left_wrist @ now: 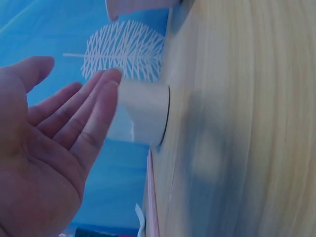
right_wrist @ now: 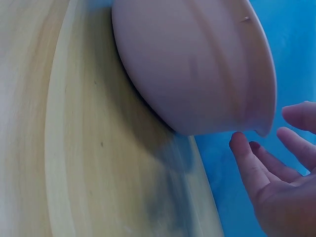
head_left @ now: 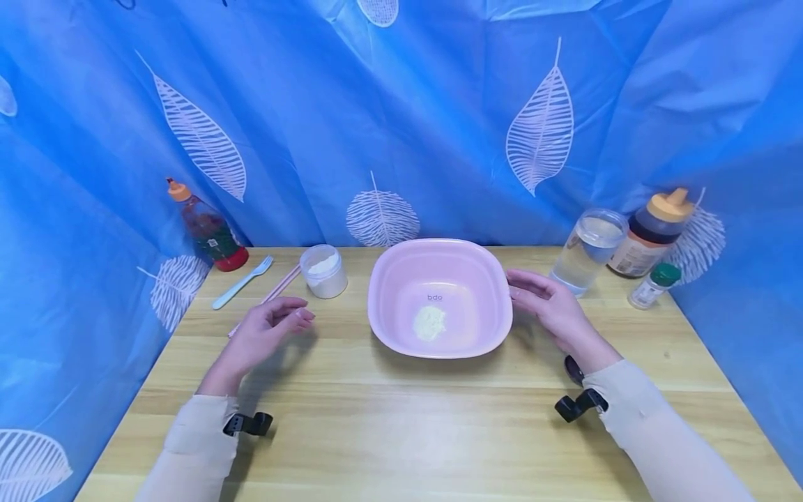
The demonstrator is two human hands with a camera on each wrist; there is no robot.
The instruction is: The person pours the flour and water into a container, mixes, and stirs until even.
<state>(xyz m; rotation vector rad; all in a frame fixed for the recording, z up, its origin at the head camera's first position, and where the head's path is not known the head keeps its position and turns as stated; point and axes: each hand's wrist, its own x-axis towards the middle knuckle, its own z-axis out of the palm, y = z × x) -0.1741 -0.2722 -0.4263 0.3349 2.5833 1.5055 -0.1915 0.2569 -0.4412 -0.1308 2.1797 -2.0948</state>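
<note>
A pink plastic basin (head_left: 385,307) sits on the wooden table with a small heap of pale powder (head_left: 429,323) on its bottom. My right hand (head_left: 555,310) is beside the basin's right side, its fingers loosely extended and the fingertips right at the outer wall under the rim. On the other side my left hand (head_left: 270,333) hovers over the table, palm inward and fingers relaxed, holding nothing. Just beyond it stands a clear open jar (head_left: 326,277) of white powder. Pink chopsticks (head_left: 285,280) lie between that hand and the jar, partly hidden by the hand.
A light-blue fork (head_left: 243,282) and a red sauce bottle (head_left: 213,233) are at the back left. At the back right stand a cup of water (head_left: 580,258), a dark sauce bottle (head_left: 643,244) and a small green-capped shaker (head_left: 655,286). A dark rounded object (head_left: 573,369) shows beneath my right wrist.
</note>
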